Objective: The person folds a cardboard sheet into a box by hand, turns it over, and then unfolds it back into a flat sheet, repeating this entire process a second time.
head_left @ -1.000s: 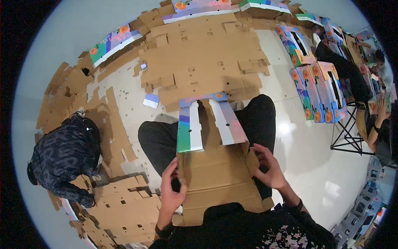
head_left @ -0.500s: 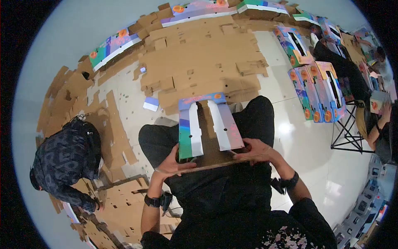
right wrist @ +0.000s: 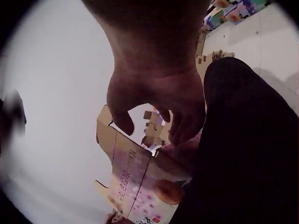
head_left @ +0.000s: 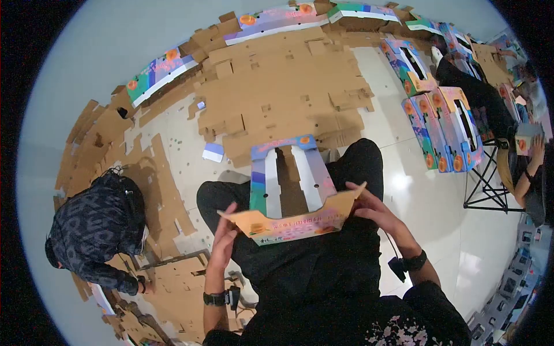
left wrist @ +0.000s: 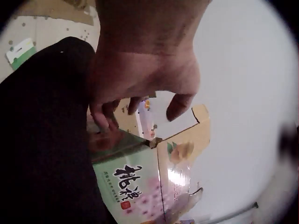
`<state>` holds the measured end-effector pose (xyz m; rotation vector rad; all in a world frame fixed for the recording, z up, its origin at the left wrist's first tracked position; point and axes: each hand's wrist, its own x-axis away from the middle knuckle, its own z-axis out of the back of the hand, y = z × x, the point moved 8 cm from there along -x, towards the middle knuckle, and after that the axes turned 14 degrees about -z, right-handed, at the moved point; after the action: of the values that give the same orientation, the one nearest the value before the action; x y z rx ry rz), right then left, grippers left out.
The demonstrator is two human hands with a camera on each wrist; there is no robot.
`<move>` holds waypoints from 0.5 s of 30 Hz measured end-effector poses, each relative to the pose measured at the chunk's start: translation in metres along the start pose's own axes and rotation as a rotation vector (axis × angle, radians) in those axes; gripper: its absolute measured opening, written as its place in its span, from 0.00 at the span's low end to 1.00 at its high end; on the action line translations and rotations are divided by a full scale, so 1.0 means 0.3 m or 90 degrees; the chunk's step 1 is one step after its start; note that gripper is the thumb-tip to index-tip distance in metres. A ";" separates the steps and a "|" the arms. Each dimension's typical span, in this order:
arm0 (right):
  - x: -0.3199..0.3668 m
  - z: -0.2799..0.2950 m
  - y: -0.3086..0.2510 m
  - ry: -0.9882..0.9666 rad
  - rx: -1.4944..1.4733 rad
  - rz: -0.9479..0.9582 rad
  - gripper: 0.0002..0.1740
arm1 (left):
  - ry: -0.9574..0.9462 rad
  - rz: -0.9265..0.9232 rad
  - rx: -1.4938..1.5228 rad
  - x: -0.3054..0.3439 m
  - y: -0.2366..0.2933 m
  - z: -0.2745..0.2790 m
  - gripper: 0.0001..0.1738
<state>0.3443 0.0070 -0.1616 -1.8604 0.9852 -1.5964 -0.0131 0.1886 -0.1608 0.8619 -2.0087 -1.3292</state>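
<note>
A printed cardboard carton [head_left: 258,179] with peach pictures lies across the person's lap, a long slot running down its top. At its near end an orange-and-pink end panel [head_left: 300,225] stands up, its top flap spreading out at both corners. My left hand [head_left: 222,245] is at the panel's left corner, thumb and fingers apart in the left wrist view. Beside the right corner is my right hand [head_left: 378,213], its fingers along the carton's side and its thumb away from them. Green print with dark lettering shows on the end panel [left wrist: 135,182] in the left wrist view.
Flattened brown cardboard [head_left: 288,75] covers the floor ahead. Finished-looking printed cartons [head_left: 441,130] stand at the right near a black folding stool [head_left: 490,181]. Another person [head_left: 98,225] crouches at the left over cardboard sheets [head_left: 179,288].
The carton's near panel was lying flat toward the person, then was folded up, and now stands with its printed face showing. Both hands have moved from under it to its corners.
</note>
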 end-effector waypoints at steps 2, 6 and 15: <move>-0.001 -0.036 -0.075 0.058 0.020 0.094 0.42 | 0.034 -0.117 -0.109 -0.035 0.097 -0.042 0.51; -0.113 -0.075 -0.129 0.277 0.153 0.164 0.49 | 0.181 -0.220 -0.274 -0.164 0.154 -0.137 0.50; -0.365 -0.007 0.094 0.278 0.112 0.025 0.33 | 0.140 0.076 -0.259 -0.262 -0.182 -0.071 0.27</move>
<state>0.3306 0.0754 -0.2505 -1.3962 1.0086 -2.0426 0.0631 0.2211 -0.2133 0.6548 -1.5243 -1.4369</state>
